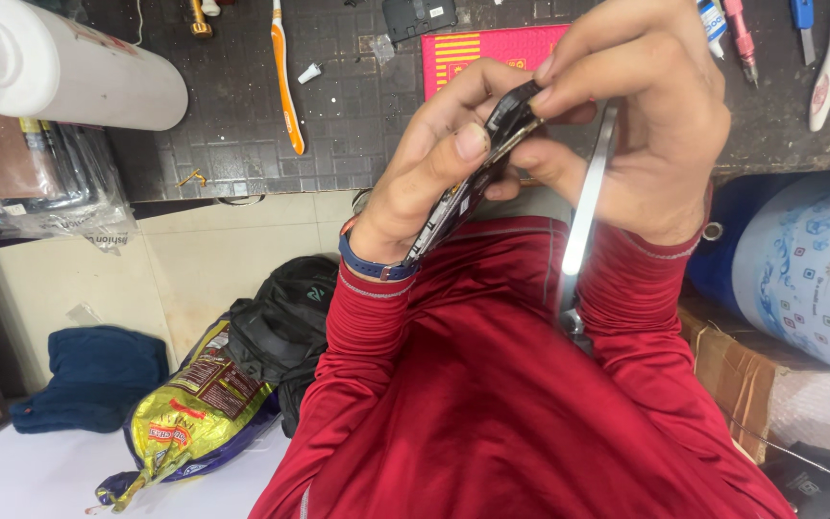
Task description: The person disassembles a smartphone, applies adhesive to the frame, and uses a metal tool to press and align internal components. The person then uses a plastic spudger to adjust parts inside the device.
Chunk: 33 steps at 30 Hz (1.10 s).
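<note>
My left hand point(425, 178), with a blue band at the wrist, grips a dark opened phone body point(463, 197) seen edge-on, thumb pressed on its side. My right hand point(655, 144) pinches the top end of the phone between thumb and fingertips. A long silver metal tool like tweezers point(586, 207) also sits in my right hand and hangs down past the wrist toward my red shirt. Both hands are held close to my chest, in front of the dark workbench mat point(357, 115).
On the mat lie an orange toothbrush point(285, 86), a pink box point(492, 43), a big white bottle point(60, 67) and small tools point(742, 34). Below are a black backpack point(280, 327), a yellow snack bag point(194, 413), a blue cloth point(98, 375), a patterned roll point(809, 269) and a cardboard box point(742, 375).
</note>
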{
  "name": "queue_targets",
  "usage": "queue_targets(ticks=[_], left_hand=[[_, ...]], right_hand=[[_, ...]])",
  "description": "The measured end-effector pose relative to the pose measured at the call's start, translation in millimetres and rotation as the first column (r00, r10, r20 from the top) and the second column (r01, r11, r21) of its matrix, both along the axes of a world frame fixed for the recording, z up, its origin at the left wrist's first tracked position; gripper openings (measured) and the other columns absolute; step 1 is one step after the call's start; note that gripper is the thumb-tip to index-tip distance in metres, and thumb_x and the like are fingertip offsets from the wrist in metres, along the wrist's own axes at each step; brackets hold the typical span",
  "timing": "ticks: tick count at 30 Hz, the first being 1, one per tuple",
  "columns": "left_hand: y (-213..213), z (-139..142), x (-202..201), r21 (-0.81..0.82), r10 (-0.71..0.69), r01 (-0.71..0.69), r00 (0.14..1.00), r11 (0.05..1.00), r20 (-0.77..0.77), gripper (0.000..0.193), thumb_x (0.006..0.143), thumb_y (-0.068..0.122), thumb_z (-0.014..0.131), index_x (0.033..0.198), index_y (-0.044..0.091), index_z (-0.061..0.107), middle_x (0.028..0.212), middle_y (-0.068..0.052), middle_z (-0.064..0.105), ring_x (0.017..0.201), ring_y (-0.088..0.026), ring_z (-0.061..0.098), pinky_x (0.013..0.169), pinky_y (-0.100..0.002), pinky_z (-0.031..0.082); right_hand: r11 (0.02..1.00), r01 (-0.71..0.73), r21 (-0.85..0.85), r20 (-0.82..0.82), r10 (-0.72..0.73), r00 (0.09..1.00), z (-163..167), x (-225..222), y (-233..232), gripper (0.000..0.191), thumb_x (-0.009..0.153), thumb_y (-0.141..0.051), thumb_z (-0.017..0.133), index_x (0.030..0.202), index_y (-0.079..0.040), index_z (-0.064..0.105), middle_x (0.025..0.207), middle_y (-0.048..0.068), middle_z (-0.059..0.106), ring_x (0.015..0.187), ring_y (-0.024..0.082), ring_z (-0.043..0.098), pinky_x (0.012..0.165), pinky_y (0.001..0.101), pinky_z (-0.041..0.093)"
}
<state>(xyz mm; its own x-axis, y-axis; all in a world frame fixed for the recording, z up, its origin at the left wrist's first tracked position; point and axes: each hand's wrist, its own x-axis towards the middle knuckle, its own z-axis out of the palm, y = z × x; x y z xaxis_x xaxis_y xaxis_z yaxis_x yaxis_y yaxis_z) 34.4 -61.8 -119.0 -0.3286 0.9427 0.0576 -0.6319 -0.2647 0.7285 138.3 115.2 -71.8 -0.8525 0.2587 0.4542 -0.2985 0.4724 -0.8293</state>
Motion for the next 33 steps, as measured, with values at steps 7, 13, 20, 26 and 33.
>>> queue_targets(ticks=[7, 13, 20, 26, 33], left_hand=[[1.6, -3.8, 2.6, 0.032, 0.009, -0.011, 0.998, 0.999, 0.056, 0.062, 0.106, 0.053, 0.065, 0.137, 0.002, 0.048, 0.132, -0.016, 0.060, 0.090, -0.009, 0.052, 0.072, -0.023, 0.038], [2.9, -6.7, 4.7, -0.002, 0.038, -0.038, 0.996, 0.999, 0.085, 0.068, 0.109, 0.050, 0.060, 0.150, -0.001, 0.040, 0.131, -0.017, 0.057, 0.090, -0.012, 0.052, 0.074, -0.026, 0.043], [0.3, -5.5, 8.5, -0.013, 0.078, -0.078, 0.996, 0.997, 0.035, 0.062, 0.112, 0.043, 0.056, 0.151, -0.003, 0.042, 0.135, -0.015, 0.060, 0.115, -0.019, 0.061, 0.100, -0.032, 0.053], [-5.9, -10.3, 1.8, -0.060, 0.034, -0.050, 0.970, 0.997, -0.240, 0.040, 0.121, 0.027, 0.051, 0.140, -0.008, 0.055, 0.119, -0.015, 0.070, 0.107, -0.020, 0.065, 0.100, -0.033, 0.054], [-2.3, -11.9, 6.3, -0.080, 0.028, -0.023, 0.997, 0.997, 0.073, 0.047, 0.116, 0.030, 0.044, 0.147, -0.006, 0.048, 0.127, -0.017, 0.069, 0.103, -0.027, 0.075, 0.094, -0.038, 0.062]], right_hand=[[0.998, -0.061, 0.025, -0.091, 0.063, 0.994, -4.6, -5.9, -0.9, 0.044, 0.096, -0.015, 0.095, 0.117, 0.000, 0.060, 0.117, 0.012, 0.060, 0.102, 0.019, 0.061, 0.089, 0.0277, 0.051], [0.988, -0.104, 0.118, 0.020, 0.102, 0.995, -2.2, -5.0, 6.8, 0.039, 0.099, -0.008, 0.090, 0.125, 0.002, 0.064, 0.117, 0.012, 0.064, 0.102, 0.019, 0.061, 0.091, 0.0275, 0.049], [0.958, -0.141, 0.250, 0.104, 0.118, 0.988, 2.6, -7.7, 12.1, 0.032, 0.094, -0.003, 0.083, 0.122, 0.000, 0.068, 0.113, 0.010, 0.070, 0.105, 0.021, 0.065, 0.091, 0.0286, 0.048], [0.954, -0.121, 0.273, 0.140, 0.085, 0.986, 10.7, -15.0, 6.4, 0.032, 0.090, -0.005, 0.086, 0.117, -0.001, 0.071, 0.105, 0.012, 0.070, 0.100, 0.023, 0.064, 0.093, 0.0322, 0.046], [0.931, 0.041, -0.363, 0.279, 0.067, 0.958, 24.1, -3.1, -1.2, 0.040, 0.092, -0.015, 0.075, 0.127, -0.001, 0.063, 0.114, 0.002, 0.065, 0.089, 0.005, 0.054, 0.079, 0.0216, 0.051]])
